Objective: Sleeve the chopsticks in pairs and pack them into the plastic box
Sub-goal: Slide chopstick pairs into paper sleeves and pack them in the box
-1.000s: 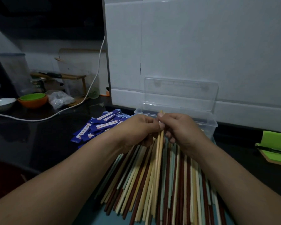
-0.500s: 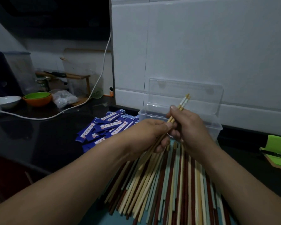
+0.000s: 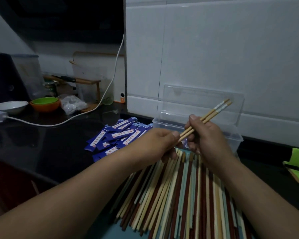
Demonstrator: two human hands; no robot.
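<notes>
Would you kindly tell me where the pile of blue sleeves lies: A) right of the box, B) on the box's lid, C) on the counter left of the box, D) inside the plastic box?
C: the blue sleeves lie spread on the dark counter, just left of the plastic box, beyond the left hand holding the chopstick pair.

The dark, glossy desk (image 3: 41,144) is carrying every item. Loose chopsticks (image 3: 179,195) in cream, brown and pale green are lying side by side at the near edge. Blue sleeves (image 3: 117,137) are lying in a heap just beyond them, to the left. The clear plastic box (image 3: 231,144) is standing against the white wall, lid raised. A white cable (image 3: 59,124) is trailing across the far left, near a white bowl (image 3: 10,106) and an orange bowl (image 3: 45,108).
</notes>
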